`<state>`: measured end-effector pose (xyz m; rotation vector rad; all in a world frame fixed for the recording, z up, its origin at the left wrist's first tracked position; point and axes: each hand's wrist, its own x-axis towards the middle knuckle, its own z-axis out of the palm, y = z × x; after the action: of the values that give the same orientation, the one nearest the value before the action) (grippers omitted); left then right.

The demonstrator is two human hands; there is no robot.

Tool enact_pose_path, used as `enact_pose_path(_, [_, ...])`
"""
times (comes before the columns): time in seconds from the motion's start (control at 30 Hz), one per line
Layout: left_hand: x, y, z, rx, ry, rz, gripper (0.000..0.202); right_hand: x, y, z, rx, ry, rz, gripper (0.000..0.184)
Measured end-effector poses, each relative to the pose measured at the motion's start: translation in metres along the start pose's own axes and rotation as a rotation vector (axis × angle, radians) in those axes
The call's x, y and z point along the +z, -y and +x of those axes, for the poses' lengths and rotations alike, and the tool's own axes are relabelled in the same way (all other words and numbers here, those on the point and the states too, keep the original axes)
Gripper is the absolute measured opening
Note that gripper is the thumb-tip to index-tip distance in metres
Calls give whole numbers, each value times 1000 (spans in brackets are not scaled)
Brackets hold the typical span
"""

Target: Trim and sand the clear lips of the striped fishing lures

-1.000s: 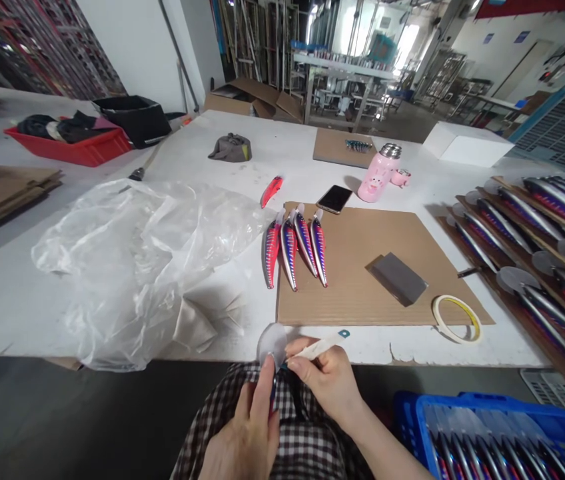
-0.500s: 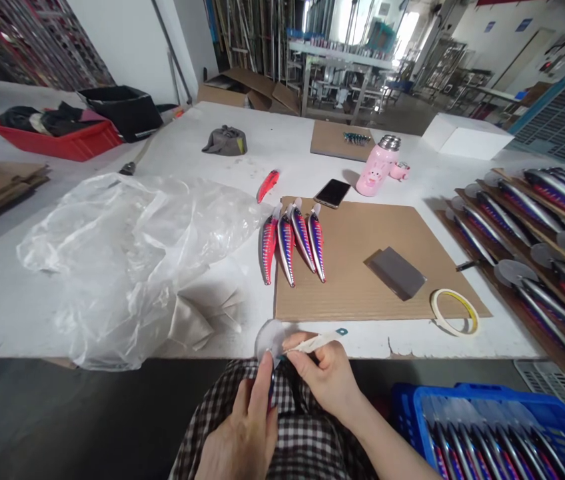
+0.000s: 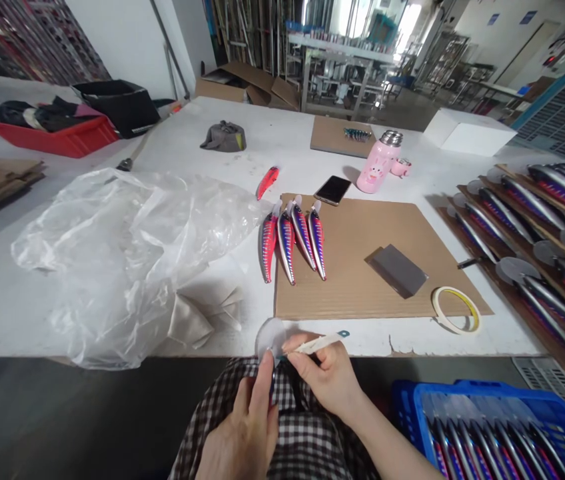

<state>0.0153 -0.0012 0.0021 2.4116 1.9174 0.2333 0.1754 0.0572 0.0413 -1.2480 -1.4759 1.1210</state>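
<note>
My left hand (image 3: 245,433) is closed around a fishing lure (image 3: 271,385) over my lap; its clear round lip (image 3: 268,337) sticks up at the table's front edge. My right hand (image 3: 326,379) pinches a thin cream-coloured tool (image 3: 315,343) whose tip rests against the lure's lip. Most of the lure's body is hidden behind my left fingers. Several finished red-and-blue striped lures (image 3: 292,237) lie side by side at the left edge of a cardboard sheet (image 3: 377,280) just beyond my hands.
A crumpled clear plastic bag (image 3: 122,247) lies left. On the cardboard sit a grey block (image 3: 396,270) and a tape roll (image 3: 455,310). A phone (image 3: 332,189), pink bottle (image 3: 380,163), lone red lure (image 3: 267,182), racks of lures (image 3: 527,227) and a blue crate (image 3: 492,433) surround me.
My hands have stayed together on the lure with hardly any motion. The view has shifted slightly, so the table's contents sit a little higher and further left.
</note>
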Motion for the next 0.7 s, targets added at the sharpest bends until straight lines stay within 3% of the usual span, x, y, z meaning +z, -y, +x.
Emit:
enact_pose_path(0.1, [1,3,1,59,-49,-14,57,1,-2,-1,13,33,-10,13])
enact_pose_path(0.27, [2,4,1,86,-91,-18,65,2,-2,0,-32,-44,-6,13])
enact_pose_path(0.43, [2,2,1,63,-94,-10,62,2,-2,-1,-23,15,1,13])
enact_pose_path(0.6, [3,2,1,58,-65,1,60,4,-5,-3,-86,-71,-30,14])
enact_pose_path(0.7, [3,3,1,46,-49,-7,60,4,-7,-3,-80,-33,-1,13])
